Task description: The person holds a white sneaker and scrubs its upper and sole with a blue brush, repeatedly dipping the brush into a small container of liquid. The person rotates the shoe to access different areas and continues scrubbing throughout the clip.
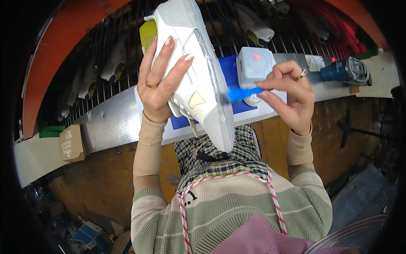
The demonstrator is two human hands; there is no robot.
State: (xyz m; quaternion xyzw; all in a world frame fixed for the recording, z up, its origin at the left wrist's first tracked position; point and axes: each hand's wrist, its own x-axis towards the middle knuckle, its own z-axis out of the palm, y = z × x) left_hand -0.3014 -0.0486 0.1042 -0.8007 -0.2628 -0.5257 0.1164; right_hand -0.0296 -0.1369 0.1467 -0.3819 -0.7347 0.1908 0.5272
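Note:
My left hand (158, 80) grips a white shoe upper (186, 51) from its left side, fingers spread over the side panel and thumb hidden. The shoe is tilted toe-down toward me, with a grey band along its lower edge and a yellow-green lining at the collar. Between thumb and fingertips, my right hand (294, 95) pinches a small blue brush (245, 93). Its bristles reach the grey edge near the toe; whether they touch, I cannot tell. Just behind the brush stands a white square container (255, 65) with a pink heart mark on top.
Beneath lies a blue and white sheet (179, 129) on the metal ledge (108, 125). Beyond, several shoe uppers (115, 63) rest on a rack of dark rollers. At right stands a teal tumbler (344, 71); at left, a small cardboard box (72, 144). Orange frame parts (55, 55) curve around the rack.

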